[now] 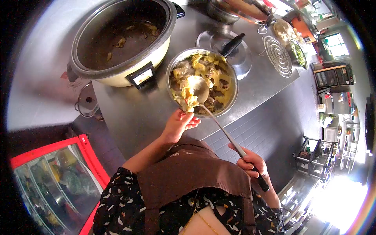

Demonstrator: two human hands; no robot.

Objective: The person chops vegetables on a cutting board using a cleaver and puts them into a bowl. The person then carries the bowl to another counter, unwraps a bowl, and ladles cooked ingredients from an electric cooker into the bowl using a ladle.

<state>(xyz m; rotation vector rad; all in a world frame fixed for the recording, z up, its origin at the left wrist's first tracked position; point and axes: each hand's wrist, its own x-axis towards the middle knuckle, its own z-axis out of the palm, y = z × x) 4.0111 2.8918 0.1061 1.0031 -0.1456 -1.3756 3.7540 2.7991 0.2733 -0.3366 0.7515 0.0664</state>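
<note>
A round metal bowl [235, 88] full of yellow and brown food pieces stands on the steel counter. My right hand [252, 161] is wrapped round the black handle of a long ladle [223, 132], whose round head lies over the food. At the bowl's near rim, my left hand [181, 124] has its thumb and fingertips against a yellow piece of food [190, 105] beside the ladle head. Its fingers are partly bent; their exact hold is hard to make out.
Left of the bowl stands a large cream cooker [117, 80] with some food inside. A glass lid [244, 58] lies behind the bowl, near a round wire rack [278, 56]. A red-framed glass case [84, 150] is at the lower left.
</note>
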